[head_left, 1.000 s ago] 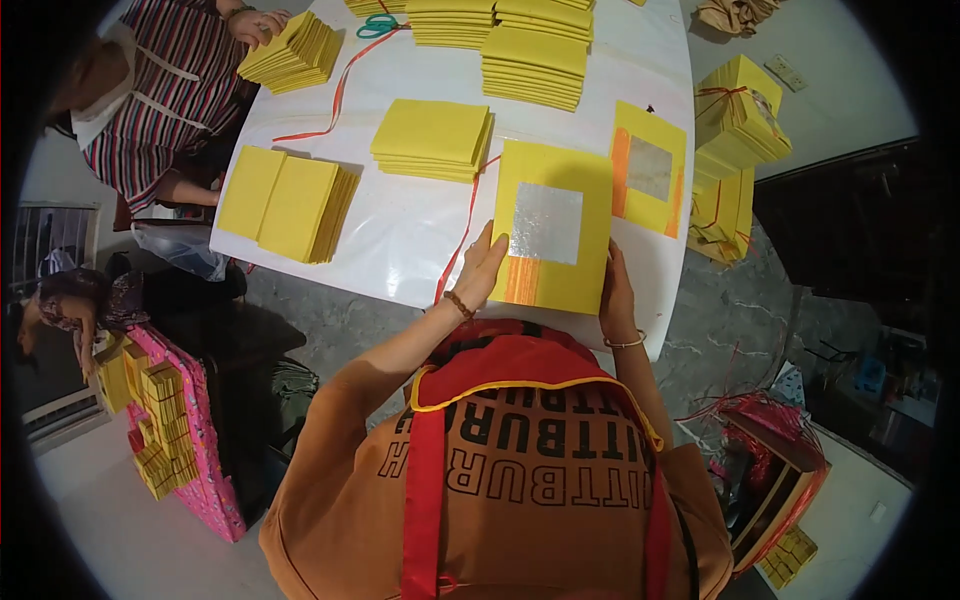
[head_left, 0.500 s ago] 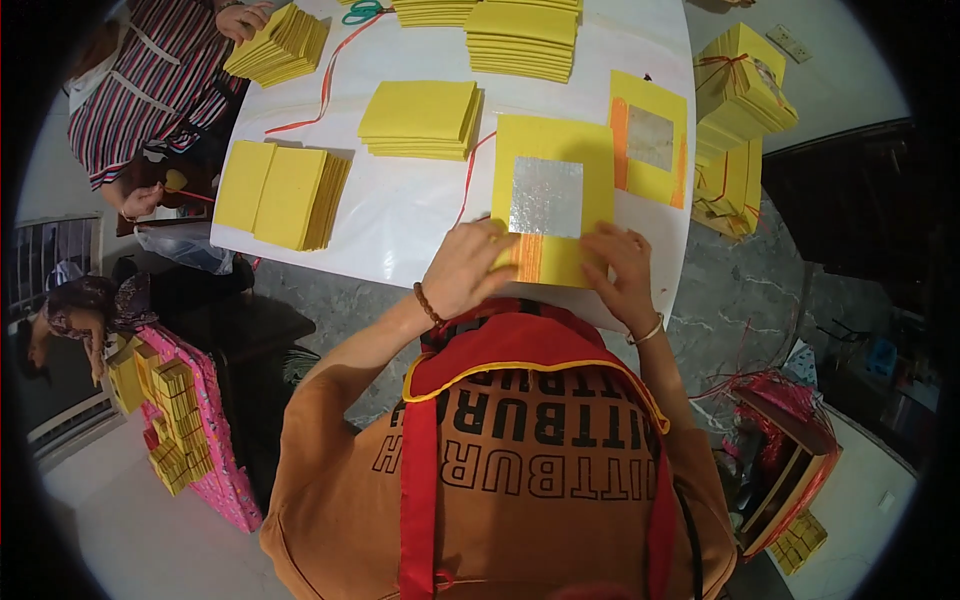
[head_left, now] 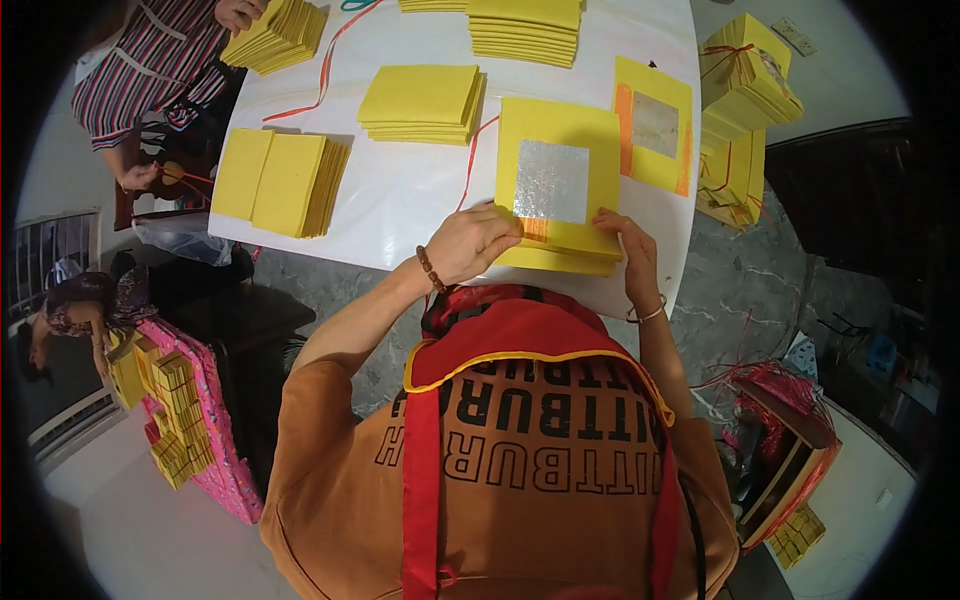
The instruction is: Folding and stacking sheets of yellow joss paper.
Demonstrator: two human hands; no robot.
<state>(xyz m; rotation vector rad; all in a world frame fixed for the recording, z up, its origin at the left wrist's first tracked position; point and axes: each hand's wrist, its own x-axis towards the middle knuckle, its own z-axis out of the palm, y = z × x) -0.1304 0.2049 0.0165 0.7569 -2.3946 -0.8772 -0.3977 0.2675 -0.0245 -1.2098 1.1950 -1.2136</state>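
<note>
"Where is the yellow sheet (head_left: 604, 170)?"

"By the near edge of the surface (head_left: 375, 215), toward its near right corner, just beside a second sheet (head_left: 640, 165) along the right edge."

"And the fingers?"

"The left hand (head_left: 482, 240) has its fingers bunched and pinching the near left corner. The right hand (head_left: 632, 255) has bent fingers touching the right side; I can't tell whether its thumb closes underneath."

"Heavy?"

"Light, I'd judge. It looks like paper: fairly flat, yet easily bent or creased. Something yellow shows below its near edge, but I can't tell whether that's a fold or another layer."

"Slippery?"

"The plain yellow looks matt and should grip well. The shiny silver square (head_left: 552, 180) may be slicker and mark easily; the orange band (head_left: 533, 229) could rub."

"So hold it where?"

"By the plain yellow margins, one hand each side, pinching gently and leaving the silver alone."
</note>
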